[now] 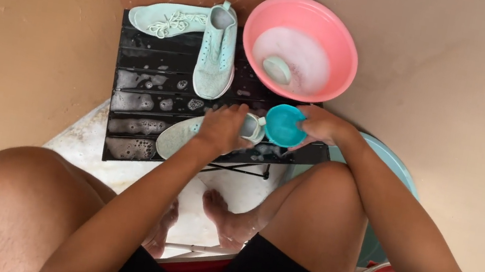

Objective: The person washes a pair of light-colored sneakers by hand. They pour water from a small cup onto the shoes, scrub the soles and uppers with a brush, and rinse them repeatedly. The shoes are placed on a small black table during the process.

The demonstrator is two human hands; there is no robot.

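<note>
while suds sit on the slatted worktop (145,82):
left hand (224,127): clamped on mint shoe (179,135), near edge
right hand (322,125): gripping teal cup (283,125) beside it
far: pink basin (339,40)

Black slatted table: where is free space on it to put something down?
On the black slatted table, the wet left part is bare, between the laced shoe and the front edge. The right side is crowded: pink basin, left hand, right hand, teal cup.

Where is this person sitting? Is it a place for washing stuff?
Probably a tiled washing corner at home. A pink basin holds soapy water, mint sneakers lie on a wet black slatted table, and the left hand holds a shoe while the right hand tips a teal cup.
</note>
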